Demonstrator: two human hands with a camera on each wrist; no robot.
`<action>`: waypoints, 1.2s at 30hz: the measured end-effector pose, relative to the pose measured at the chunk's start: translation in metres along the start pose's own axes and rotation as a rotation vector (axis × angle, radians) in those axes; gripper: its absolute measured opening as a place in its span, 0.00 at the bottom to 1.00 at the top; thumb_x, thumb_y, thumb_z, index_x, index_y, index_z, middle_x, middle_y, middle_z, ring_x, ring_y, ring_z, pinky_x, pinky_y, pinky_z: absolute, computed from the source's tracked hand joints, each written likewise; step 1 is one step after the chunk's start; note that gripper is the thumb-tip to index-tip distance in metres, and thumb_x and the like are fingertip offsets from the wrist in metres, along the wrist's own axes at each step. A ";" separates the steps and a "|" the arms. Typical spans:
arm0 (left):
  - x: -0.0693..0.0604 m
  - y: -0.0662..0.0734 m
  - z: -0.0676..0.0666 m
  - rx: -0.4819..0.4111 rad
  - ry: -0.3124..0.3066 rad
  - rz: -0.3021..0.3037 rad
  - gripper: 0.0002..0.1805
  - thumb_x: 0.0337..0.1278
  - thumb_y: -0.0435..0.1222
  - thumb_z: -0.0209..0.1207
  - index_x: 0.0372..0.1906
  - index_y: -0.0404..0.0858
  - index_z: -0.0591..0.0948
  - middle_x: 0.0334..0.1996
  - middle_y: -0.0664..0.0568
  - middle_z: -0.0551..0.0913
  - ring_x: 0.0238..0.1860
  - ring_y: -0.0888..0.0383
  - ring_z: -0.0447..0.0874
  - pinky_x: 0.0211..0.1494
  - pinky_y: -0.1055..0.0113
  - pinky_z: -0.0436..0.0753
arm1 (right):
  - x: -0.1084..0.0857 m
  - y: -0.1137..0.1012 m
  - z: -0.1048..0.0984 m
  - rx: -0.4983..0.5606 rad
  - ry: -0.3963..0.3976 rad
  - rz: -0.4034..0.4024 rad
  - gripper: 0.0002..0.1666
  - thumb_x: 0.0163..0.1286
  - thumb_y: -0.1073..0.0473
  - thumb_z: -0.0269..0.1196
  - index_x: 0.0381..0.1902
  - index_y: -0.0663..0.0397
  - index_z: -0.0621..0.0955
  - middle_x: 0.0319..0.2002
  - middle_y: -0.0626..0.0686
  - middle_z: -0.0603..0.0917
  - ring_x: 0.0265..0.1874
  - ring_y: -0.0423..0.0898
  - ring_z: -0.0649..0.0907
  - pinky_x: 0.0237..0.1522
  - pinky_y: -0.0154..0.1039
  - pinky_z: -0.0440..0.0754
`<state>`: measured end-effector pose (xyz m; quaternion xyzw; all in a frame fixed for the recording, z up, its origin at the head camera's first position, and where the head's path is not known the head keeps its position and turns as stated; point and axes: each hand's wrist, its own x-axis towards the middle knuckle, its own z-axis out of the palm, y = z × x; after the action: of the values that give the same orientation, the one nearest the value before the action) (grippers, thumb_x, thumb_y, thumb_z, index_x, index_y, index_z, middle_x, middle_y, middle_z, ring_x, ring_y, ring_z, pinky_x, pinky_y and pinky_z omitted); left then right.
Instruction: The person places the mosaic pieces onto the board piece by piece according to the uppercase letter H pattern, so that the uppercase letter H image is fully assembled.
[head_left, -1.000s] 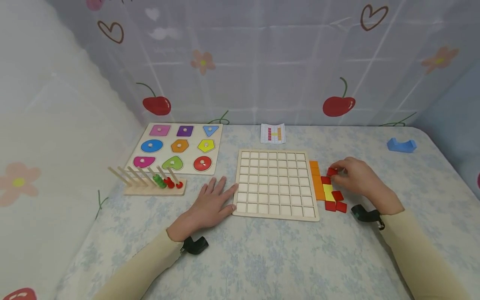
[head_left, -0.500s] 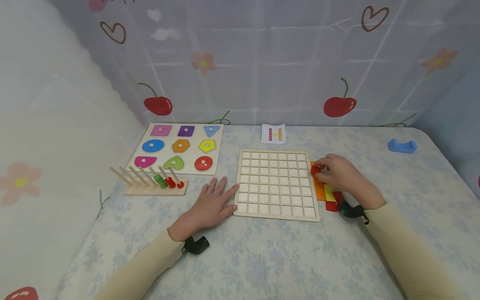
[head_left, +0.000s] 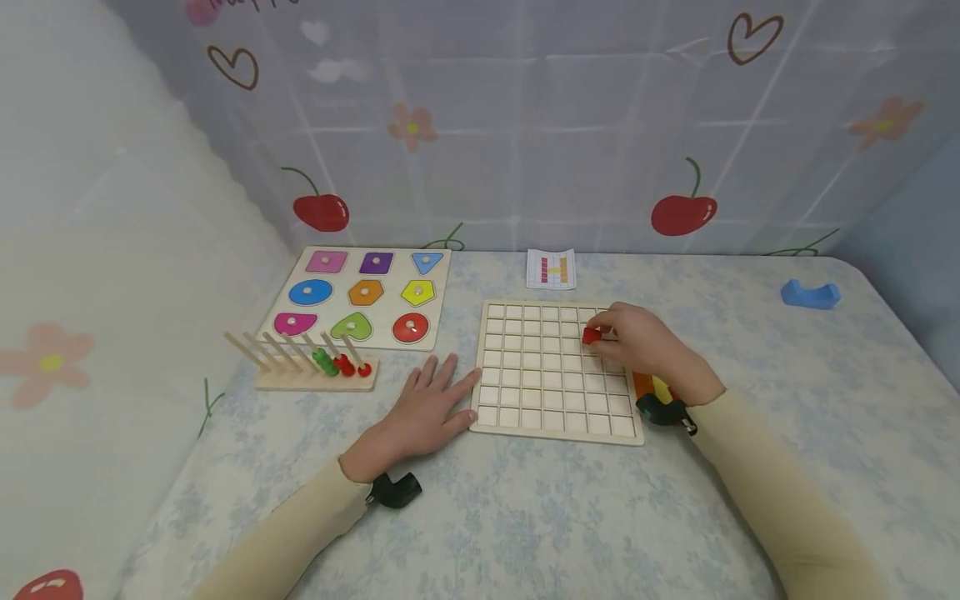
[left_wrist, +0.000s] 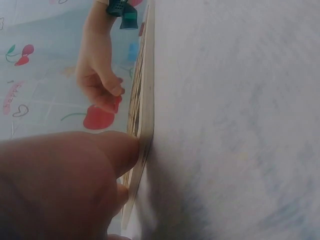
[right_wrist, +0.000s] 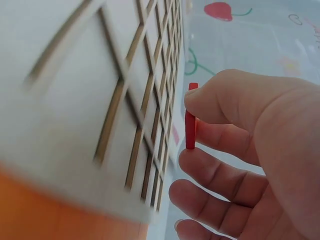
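Note:
A wooden grid board [head_left: 557, 435] of square cells lies in the middle of the table. Over its right part my right hand [head_left: 637, 337] pinches a red square tile [right_wrist: 190, 120] between thumb and fingers; in the right wrist view the tile is edge-on and apart from the board. My left hand [head_left: 423, 415] lies flat with spread fingers, thumb and forefinger touching the board's left edge. Orange tiles [head_left: 642, 384] and a yellow tile [head_left: 662, 390] show beside the board's right edge, partly hidden under my right hand and wrist camera.
A printed pattern card [head_left: 551, 269] lies behind the board. At the back left is a knob shape puzzle [head_left: 390, 320], with a peg stand [head_left: 288, 382] of green and red beads before it. A blue curved block [head_left: 810, 294] stands far right.
My right hand has taken the red tile from the loose pile and carried it left, across the orange tiles, over the board. The left hand stays in place.

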<state>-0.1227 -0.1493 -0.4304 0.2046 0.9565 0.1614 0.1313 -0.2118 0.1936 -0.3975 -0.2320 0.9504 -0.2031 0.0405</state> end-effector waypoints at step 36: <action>0.000 -0.001 0.000 -0.002 -0.016 0.002 0.36 0.75 0.53 0.51 0.81 0.50 0.59 0.83 0.38 0.49 0.83 0.32 0.39 0.80 0.33 0.47 | 0.047 -0.036 0.021 -0.010 -0.039 -0.097 0.18 0.68 0.61 0.68 0.54 0.61 0.86 0.39 0.57 0.83 0.33 0.47 0.75 0.36 0.40 0.74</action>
<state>-0.1235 -0.1502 -0.4306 0.2069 0.9550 0.1609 0.1388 -0.2346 0.1356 -0.4010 -0.2819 0.9380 -0.1957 0.0481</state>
